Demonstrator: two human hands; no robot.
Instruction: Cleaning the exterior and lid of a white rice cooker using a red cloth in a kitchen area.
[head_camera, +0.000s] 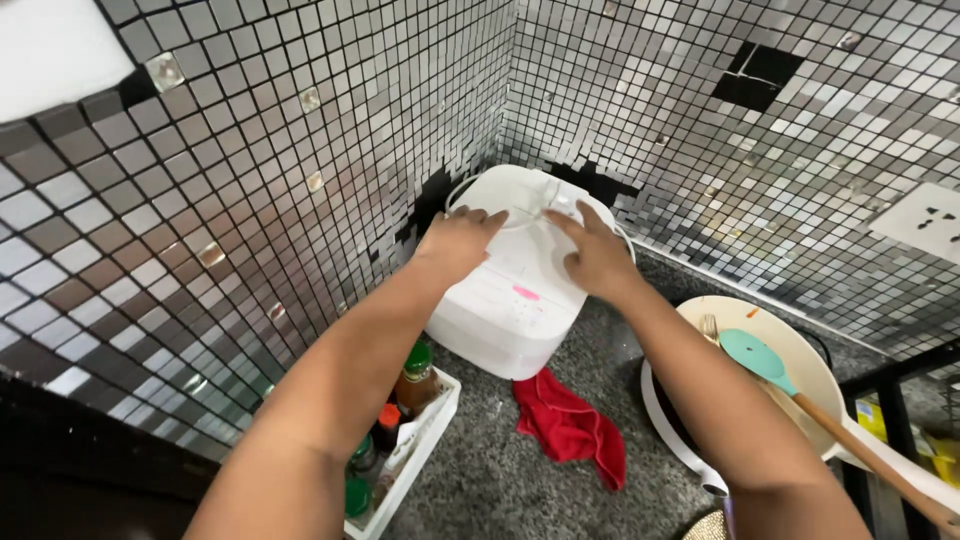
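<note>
- A white rice cooker (515, 290) is sitting in the corner of a dark speckled stone surface (500, 480), where two walls of small mirrored mosaic tiles (250, 200) are meeting.
- The left hand (457, 243) is resting on the left side of the cooker's lid, fingers curled down over the top edge and touching the lid and the thin white carrying handle (470, 190) that is arching over it; the hand is not clenching around anything that can be made out.
- The right hand (597, 258) is lying on the right side of the lid, fingers stretched toward the middle, pressing flat rather than grasping.
- A small pink marking (526, 293) is showing on the front part of the lid, between the two hands.
- A crumpled red cloth (570, 425) is lying on the surface just in front of the cooker, touching its lower front corner.
- A white tray (425, 440) of sauce bottles with green and red caps is standing to the left of the cloth, under the left forearm.
- To the right, a cream-coloured bowl (800, 355) is holding a turquoise spatula (755, 355) with a wooden handle and a fork (709, 326).
- A white wall socket (925, 220) is sitting on the tiles at the far right.
</note>
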